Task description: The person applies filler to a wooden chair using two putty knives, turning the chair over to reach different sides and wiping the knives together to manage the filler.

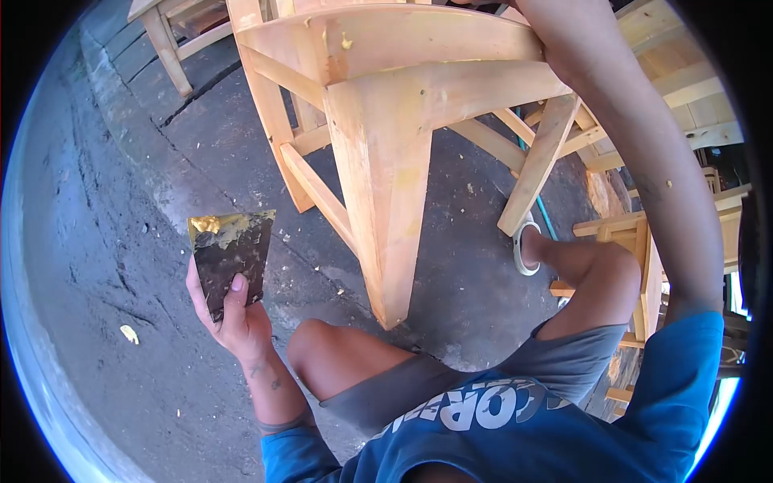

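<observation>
My left hand [233,315] grips a dark, scuffed putty board [233,262], thumb across its face and fingers behind. A lump of yellow putty [207,224] sits at the board's upper left corner, with smears along the top edge. In front of me stands a bare wooden chair [386,177], one leg toward me, with pale yellow patches and a dab of putty on its rail. My right arm reaches over the chair's right side. Only a sliver of my right hand [483,2] shows at the top edge, its fingers cut off by the frame.
Another wooden piece of furniture [173,40] stands at the upper left. More wooden furniture [636,241] stands on the right, near my foot. A thin green hose [549,219] runs behind the chair. A yellow scrap [129,333] lies on the dark, rough floor [113,266].
</observation>
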`<act>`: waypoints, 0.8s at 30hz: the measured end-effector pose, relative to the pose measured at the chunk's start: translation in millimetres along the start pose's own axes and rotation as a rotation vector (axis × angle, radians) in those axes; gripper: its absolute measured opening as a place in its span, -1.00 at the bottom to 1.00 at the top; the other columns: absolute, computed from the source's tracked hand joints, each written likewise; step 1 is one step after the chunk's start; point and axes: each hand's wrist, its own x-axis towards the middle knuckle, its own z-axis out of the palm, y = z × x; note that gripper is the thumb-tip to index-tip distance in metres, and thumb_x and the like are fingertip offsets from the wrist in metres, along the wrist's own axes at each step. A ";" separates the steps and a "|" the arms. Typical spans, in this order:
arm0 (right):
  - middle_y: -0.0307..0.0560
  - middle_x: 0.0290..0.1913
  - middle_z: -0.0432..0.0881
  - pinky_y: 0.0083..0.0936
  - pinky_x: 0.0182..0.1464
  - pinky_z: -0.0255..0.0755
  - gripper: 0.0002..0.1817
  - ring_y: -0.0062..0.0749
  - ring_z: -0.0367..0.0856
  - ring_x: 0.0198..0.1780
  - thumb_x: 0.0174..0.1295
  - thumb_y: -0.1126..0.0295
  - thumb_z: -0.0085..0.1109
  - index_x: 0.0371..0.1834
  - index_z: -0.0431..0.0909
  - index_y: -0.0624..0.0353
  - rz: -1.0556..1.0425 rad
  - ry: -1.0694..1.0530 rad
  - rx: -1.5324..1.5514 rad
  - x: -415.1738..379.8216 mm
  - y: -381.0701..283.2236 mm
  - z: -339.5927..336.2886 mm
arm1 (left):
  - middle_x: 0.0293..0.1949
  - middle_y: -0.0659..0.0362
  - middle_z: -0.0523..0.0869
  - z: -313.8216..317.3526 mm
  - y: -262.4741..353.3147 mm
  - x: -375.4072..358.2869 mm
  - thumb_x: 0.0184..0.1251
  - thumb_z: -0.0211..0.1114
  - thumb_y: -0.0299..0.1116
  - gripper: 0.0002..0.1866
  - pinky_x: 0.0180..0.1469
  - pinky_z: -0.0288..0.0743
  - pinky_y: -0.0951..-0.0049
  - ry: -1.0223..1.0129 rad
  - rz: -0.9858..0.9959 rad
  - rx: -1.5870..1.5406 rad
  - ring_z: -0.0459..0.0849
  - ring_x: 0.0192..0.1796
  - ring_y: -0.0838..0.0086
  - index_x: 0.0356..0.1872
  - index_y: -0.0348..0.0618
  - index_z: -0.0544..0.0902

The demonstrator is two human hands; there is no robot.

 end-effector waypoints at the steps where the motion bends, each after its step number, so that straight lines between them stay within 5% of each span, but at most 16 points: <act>1: 0.13 -0.21 0.61 -0.63 -0.39 0.55 -0.73 -0.36 0.65 -0.41 0.29 0.53 -0.23 -0.03 0.33 0.47 -0.023 -0.021 0.013 -1.5 0.9 -1.4 | 0.06 0.00 0.52 1.7 1.4 -2.7 0.15 0.14 -0.60 -0.45 0.19 0.36 0.29 0.033 -0.016 -0.026 0.52 0.09 0.32 0.23 -0.38 0.31; 8: 0.21 -0.13 0.58 -0.58 -0.33 0.58 -0.70 -0.33 0.65 -0.34 0.29 0.51 -0.18 0.04 0.27 0.46 0.082 -0.192 0.216 -3.7 -5.4 -23.6 | 0.03 0.00 0.55 18.3 7.6 -33.3 0.15 0.10 -0.61 -0.50 0.17 0.41 0.18 0.190 -0.153 -0.127 0.55 0.07 0.24 0.18 -0.34 0.36; 10: 0.26 -0.06 0.54 -0.52 -0.29 0.59 -0.65 -0.28 0.65 -0.31 0.28 0.50 -0.14 0.09 0.21 0.44 0.187 -0.263 0.292 5.8 -7.6 -36.8 | -0.03 -0.02 0.63 9.0 7.8 -33.5 0.21 0.10 -0.55 -0.66 0.12 0.46 0.20 0.253 -0.223 -0.348 0.62 0.01 0.27 0.03 -0.34 0.52; 12: 0.32 -0.13 0.53 -0.42 -0.31 0.58 -0.65 -0.19 0.65 -0.34 0.27 0.48 -0.09 0.06 0.21 0.46 0.082 -0.187 0.201 9.1 -5.1 -41.6 | -0.04 -0.02 0.64 10.9 19.8 -27.8 0.24 0.13 -0.50 -0.73 0.08 0.50 0.25 0.296 -0.260 -0.617 0.63 -0.01 0.28 -0.05 -0.32 0.57; 14: 0.38 -0.35 0.56 -0.29 -0.39 0.53 -0.68 -0.05 0.64 -0.44 0.26 0.46 -0.01 -0.05 0.28 0.53 -0.203 0.061 -0.066 -2.7 17.9 -21.5 | -0.04 0.03 0.66 13.3 30.6 -16.4 0.28 0.18 -0.41 -0.75 0.08 0.47 0.30 0.120 -0.215 -0.739 0.61 0.00 0.33 -0.06 -0.29 0.57; 16: 0.39 -0.43 0.53 -0.13 -0.38 0.49 -0.71 0.11 0.61 -0.42 0.25 0.47 -0.07 -0.10 0.23 0.53 -0.156 0.064 0.115 -3.2 18.9 -17.9 | -0.17 0.07 0.69 41.4 42.9 6.9 0.31 0.17 -0.39 -0.82 -0.05 0.47 0.46 -0.169 -0.167 -0.855 0.58 -0.12 0.38 -0.18 -0.29 0.58; 18: 0.43 -0.40 0.49 -0.07 -0.35 0.46 -0.72 0.18 0.59 -0.31 0.26 0.47 -0.07 -0.08 0.19 0.46 -0.119 -0.052 0.148 -8.2 11.0 -33.7 | -0.33 0.08 0.69 77.1 56.9 23.6 0.31 0.18 -0.39 -0.84 -0.01 0.39 0.36 -0.046 -0.050 -0.776 0.54 -0.18 0.39 -0.28 -0.30 0.59; 20: 0.27 -0.51 0.54 -0.24 -0.41 0.47 -0.79 0.00 0.64 -0.49 0.30 0.49 -0.10 -0.13 0.14 0.39 -0.285 0.110 0.340 -2.8 31.7 -21.8 | -0.36 0.08 0.70 102.6 67.8 46.3 0.30 0.18 -0.40 -0.85 0.09 0.36 0.25 -0.017 0.066 -0.751 0.55 -0.15 0.36 -0.30 -0.29 0.60; 23: 0.22 -0.46 0.56 -0.30 -0.45 0.47 -0.79 -0.11 0.64 -0.52 0.32 0.48 -0.11 -0.12 0.15 0.37 -0.234 0.200 0.240 -6.5 41.2 -56.6 | -0.38 0.08 0.69 125.4 79.9 76.2 0.32 0.12 -0.37 -0.82 0.22 0.28 0.11 0.000 0.153 -0.755 0.60 -0.24 0.32 -0.31 -0.28 0.60; 24: 0.25 -0.48 0.55 -0.22 -0.41 0.45 -0.77 0.00 0.61 -0.49 0.31 0.47 -0.10 -0.10 0.16 0.37 -0.227 0.228 0.177 -8.8 45.3 -75.0 | -0.38 0.09 0.69 131.1 81.6 84.8 0.33 0.11 -0.36 -0.81 0.23 0.29 0.11 0.016 0.183 -0.746 0.60 -0.27 0.32 -0.31 -0.28 0.60</act>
